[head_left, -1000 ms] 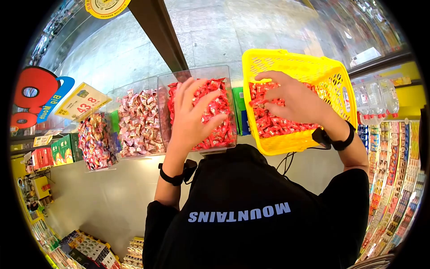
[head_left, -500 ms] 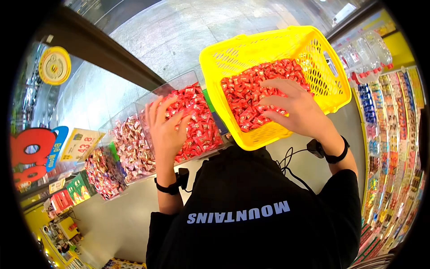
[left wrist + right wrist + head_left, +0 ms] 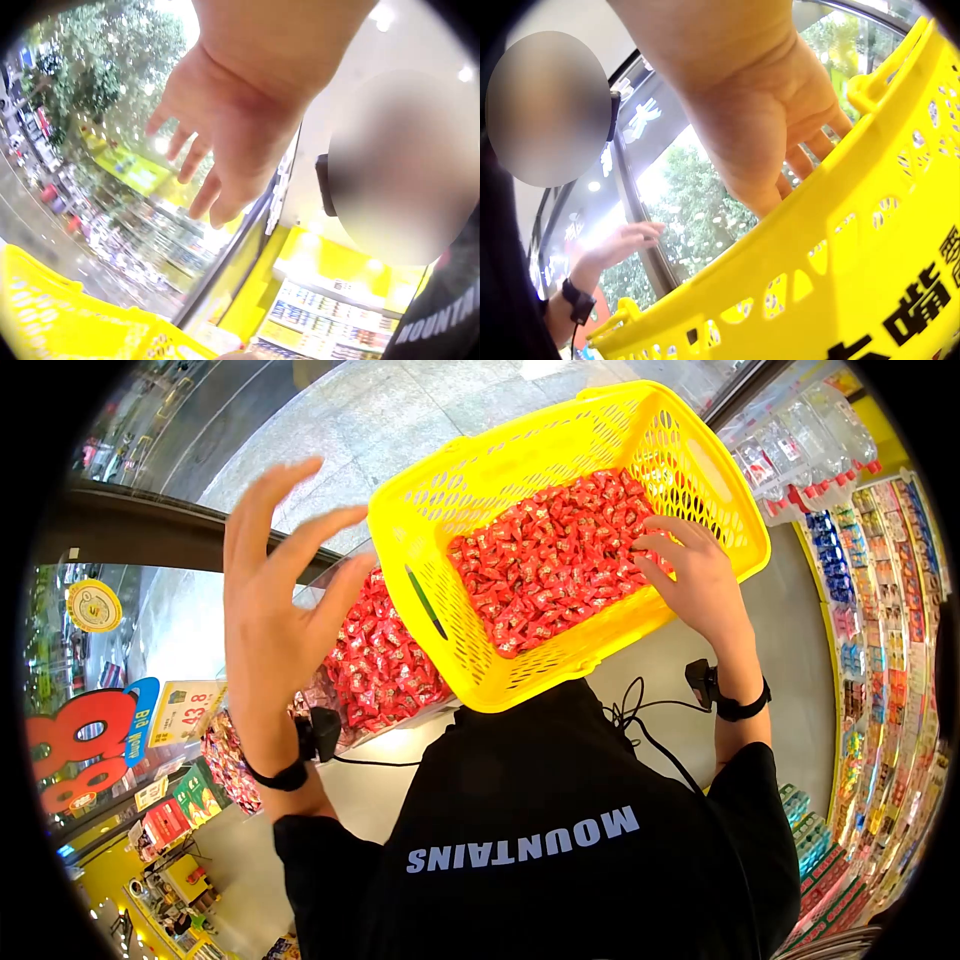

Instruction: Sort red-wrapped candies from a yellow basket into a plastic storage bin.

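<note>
Left hand (image 3: 272, 610) open, fingers spread, left of yellow basket (image 3: 415, 630); right hand (image 3: 702, 582) open over red-wrapped sweets (image 3: 550, 555). Shirt (image 3: 560, 905): "MOUNTAINS". Sign (image 3: 187, 712): "43.8".

Bottles (image 3: 800, 448) sit near shelves (image 3: 885, 660) — a price card (image 3: 186, 712) reads 43.8.

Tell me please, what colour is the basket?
The basket is plain yellow; the head view shows it best.

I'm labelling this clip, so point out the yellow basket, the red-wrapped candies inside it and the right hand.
Yellow basket (image 3: 478, 685), head view, wall at its lowest corner.
Red-wrapped candies (image 3: 550, 560), head view, middle of the pile.
Right hand (image 3: 703, 582), head view, back of the hand.
</note>
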Available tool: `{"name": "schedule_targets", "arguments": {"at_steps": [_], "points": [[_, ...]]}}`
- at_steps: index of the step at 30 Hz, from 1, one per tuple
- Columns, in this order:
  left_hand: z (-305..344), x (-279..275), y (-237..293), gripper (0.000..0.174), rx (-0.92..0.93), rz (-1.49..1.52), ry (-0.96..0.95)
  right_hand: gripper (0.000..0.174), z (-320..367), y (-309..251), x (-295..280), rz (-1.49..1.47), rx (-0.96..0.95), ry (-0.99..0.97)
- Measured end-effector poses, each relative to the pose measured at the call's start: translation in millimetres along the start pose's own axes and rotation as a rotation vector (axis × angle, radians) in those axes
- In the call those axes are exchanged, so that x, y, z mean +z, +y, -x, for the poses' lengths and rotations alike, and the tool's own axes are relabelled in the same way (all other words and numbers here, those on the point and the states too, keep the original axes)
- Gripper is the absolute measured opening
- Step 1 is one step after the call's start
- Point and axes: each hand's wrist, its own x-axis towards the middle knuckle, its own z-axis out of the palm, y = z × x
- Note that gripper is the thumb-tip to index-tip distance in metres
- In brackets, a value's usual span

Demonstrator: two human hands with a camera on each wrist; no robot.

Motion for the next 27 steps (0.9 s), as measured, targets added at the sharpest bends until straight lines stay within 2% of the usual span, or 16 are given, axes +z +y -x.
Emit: {"name": "schedule_targets", "arguments": {"at_steps": [2, 4, 8, 9, 12, 14, 16, 18, 19, 22, 23, 27], "points": [[-50.6, -6.6, 18.4, 0.031, 0.147, 0.079, -0.013, 0.019, 2.6, 14.9, -1.6, 0.013, -0.010, 0.044], [-90.2, 14.4, 35.9, 0.028, 0.258, 0.150, -0.033, 0.018, 5.6, 24.6, 4.2, 0.012, -0.010, 0.085], [-149.3, 114.8, 67.3, 0.022, 0.408, 0.316, -0.115, 0.014, 7.9, 26.5, 12.1, -0.015, 0.010, 0.176], [-155.0, 150.7, 72.1, 0.023, 0.420, 0.343, -0.201, 0.012, 6.4, 24.3, 12.7, 0.001, 0.020, 0.210], [-154.9, 242.8, 86.4, 0.026, 0.460, 0.325, -0.476, 0.013, 5.4, 26.1, 13.3, -0.015, 0.015, 0.234], [-140.0, 292.2, 91.4, 0.031, 0.475, 0.310, -0.582, 0.013, 5.3, 28.4, 10.8, -0.085, 0.023, 0.227], [-118.3, 332.2, 101.7, 0.044, 0.406, 0.287, -0.785, 0.014, 6.2, 29.7, 8.4, -0.147, 0.034, 0.216], [-90.1, 353.9, 104.7, 0.057, 0.434, 0.193, -0.869, 0.015, 7.0, 29.9, 7.1, -0.140, 0.031, 0.222], [-68.3, 381.1, 97.3, 0.034, 0.501, 0.202, -0.735, 0.016, 6.8, 29.4, 6.5, -0.140, 0.030, 0.223], [-55.2, 394.3, 97.4, 0.030, 0.501, 0.176, -0.486, 0.016, 7.2, 29.7, 6.8, -0.160, 0.036, 0.222], [-54.4, 396.1, 94.4, 0.022, 0.506, 0.204, -0.413, 0.016, 6.9, 30.2, 7.3, -0.170, 0.038, 0.220], [-67.6, 388.0, 95.3, 0.016, 0.470, 0.128, -0.402, 0.016, 4.9, 31.8, 8.0, -0.222, 0.040, 0.200]]}}
